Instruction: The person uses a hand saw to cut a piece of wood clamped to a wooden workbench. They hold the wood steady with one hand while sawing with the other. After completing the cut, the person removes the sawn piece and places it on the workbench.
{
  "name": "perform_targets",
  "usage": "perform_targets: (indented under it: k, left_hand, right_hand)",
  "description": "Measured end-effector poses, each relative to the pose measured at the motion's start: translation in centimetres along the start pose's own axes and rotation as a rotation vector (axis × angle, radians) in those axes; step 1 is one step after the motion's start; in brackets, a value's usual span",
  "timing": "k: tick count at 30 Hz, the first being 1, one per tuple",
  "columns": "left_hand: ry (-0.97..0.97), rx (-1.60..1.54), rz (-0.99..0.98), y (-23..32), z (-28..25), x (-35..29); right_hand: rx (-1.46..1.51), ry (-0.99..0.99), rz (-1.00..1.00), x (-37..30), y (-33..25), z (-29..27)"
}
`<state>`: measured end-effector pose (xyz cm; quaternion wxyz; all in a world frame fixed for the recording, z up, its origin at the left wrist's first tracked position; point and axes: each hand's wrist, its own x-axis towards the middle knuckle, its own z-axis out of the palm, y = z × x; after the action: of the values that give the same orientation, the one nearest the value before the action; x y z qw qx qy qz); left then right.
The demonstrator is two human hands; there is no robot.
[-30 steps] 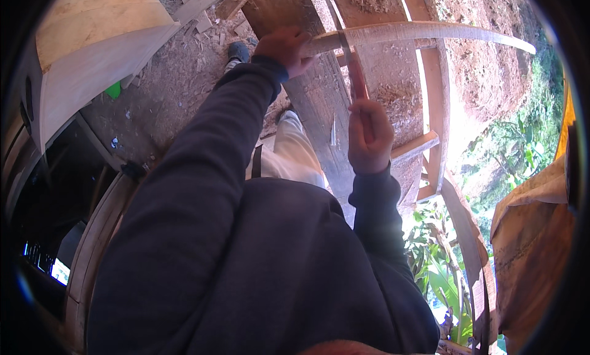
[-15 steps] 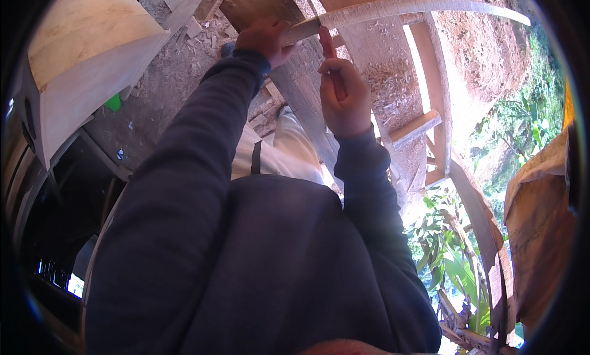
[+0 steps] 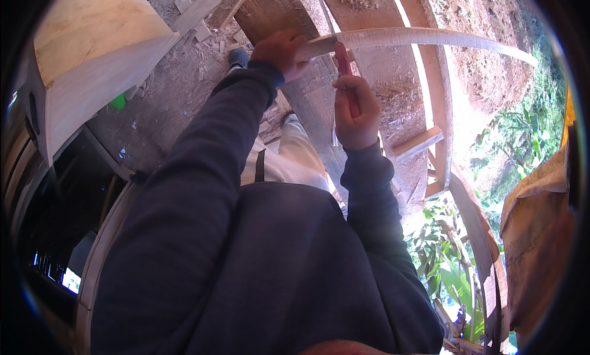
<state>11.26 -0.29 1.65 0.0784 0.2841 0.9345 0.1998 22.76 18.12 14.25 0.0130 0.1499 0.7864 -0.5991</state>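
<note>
My left hand (image 3: 281, 55) is closed round the near left end of a long, slightly curved wooden strip (image 3: 424, 36), which stretches away to the right. In my right hand (image 3: 358, 114) is a red-handled tool (image 3: 343, 59), its handle gripped in the fist. The tool's far end meets the strip's near edge, just right of my left hand. A small dark mark or bit of blade shows at that spot, too small to tell which. Beneath the strip lie rough wooden boards (image 3: 310, 97) strewn with shavings.
A large pale wooden panelled piece (image 3: 101, 44) stands at the left, a green scrap (image 3: 118, 102) beside it. Wood chips cover the ground. A short wooden block (image 3: 418, 143) lies on the boards. At the right are plants (image 3: 458, 269) and a brown hanging sheet (image 3: 534, 238).
The view has shifted slightly, so both hands, the strip and the boards appear lower, the hands also further right. Both grips are the same, and the tool stays against the strip.
</note>
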Motion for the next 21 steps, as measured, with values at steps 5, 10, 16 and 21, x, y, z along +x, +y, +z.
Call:
perform_targets:
  k: [5, 10, 16, 21]
  left_hand:
    - [-0.068, -0.006, 0.013, 0.1, -0.6, 0.2]
    - [-0.056, 0.047, -0.021, 0.3, -0.7, 0.0]
    - [-0.025, 0.002, 0.048, -0.3, -0.4, -0.1]
    - [-0.042, 0.033, 0.024, 1.2, -0.7, -0.2]
  right_hand:
    - [0.135, -0.019, 0.121, 3.3, -3.2, -0.8]
    - [-0.035, -0.023, 0.11, 7.3, -5.3, -0.5]
    - [-0.106, -0.02, 0.036, 1.3, -3.9, 0.0]
    - [-0.017, 0.06, -0.067, -2.0, -1.7, -0.7]
